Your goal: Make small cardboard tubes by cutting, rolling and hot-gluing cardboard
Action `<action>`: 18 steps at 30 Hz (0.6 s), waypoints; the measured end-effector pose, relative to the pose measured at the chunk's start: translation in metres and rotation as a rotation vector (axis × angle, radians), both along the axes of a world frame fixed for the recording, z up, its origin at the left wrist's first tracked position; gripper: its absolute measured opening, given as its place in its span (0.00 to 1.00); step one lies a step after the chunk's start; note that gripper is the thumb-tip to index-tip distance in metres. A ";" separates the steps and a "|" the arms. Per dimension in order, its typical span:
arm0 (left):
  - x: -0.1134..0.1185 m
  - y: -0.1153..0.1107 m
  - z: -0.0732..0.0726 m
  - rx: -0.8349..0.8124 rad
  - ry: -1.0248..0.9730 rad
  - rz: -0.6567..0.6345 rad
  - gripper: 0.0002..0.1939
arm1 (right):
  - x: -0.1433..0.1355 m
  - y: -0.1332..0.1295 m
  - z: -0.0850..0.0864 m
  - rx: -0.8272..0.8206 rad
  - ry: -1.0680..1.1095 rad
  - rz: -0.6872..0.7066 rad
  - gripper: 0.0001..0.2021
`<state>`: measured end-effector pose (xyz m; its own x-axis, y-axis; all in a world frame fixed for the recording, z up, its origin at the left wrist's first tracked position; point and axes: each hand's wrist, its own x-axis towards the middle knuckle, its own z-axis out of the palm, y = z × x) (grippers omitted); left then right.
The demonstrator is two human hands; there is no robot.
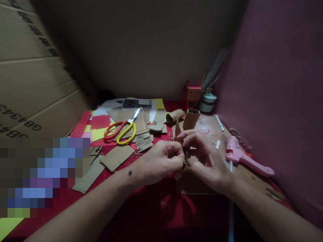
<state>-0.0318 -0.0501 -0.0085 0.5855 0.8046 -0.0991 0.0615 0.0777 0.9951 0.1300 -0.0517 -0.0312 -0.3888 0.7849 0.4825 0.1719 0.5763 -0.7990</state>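
Both of my hands meet over the middle of the work surface around a narrow piece of corrugated cardboard (185, 158). My left hand (168, 161) is closed, its fingers curled and pinching the piece from the left. From the right side, the bent fingertips and thumb of my right hand (207, 161) grip it too. Only a dark fluted edge of the piece shows; my fingers cover the rest. Just behind them rises a thin upright cardboard strip (178, 126); whether it joins the held piece I cannot tell. A folded cardboard tube (191, 118) stands beyond my right hand.
Scissors (127, 129) with one red and one yellow handle lie on cardboard scraps (118, 158) and coloured paper. A pink glue gun (248, 158) rests at right on a cardboard sheet (196, 185). Behind stands a pale blue jar (208, 102). A large carton (37, 84) walls the left.
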 end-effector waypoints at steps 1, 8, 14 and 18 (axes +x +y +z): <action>-0.001 0.001 0.000 0.005 0.002 -0.016 0.05 | 0.000 0.000 0.000 -0.004 0.002 0.005 0.14; -0.006 0.006 -0.001 0.020 -0.022 -0.087 0.07 | -0.001 0.000 -0.003 -0.006 0.039 0.005 0.14; -0.007 0.005 -0.002 0.057 0.025 -0.062 0.05 | -0.001 -0.009 -0.001 0.193 -0.117 -0.221 0.11; -0.003 0.002 -0.003 0.064 0.031 -0.037 0.05 | 0.000 -0.017 0.000 0.354 -0.374 -0.248 0.07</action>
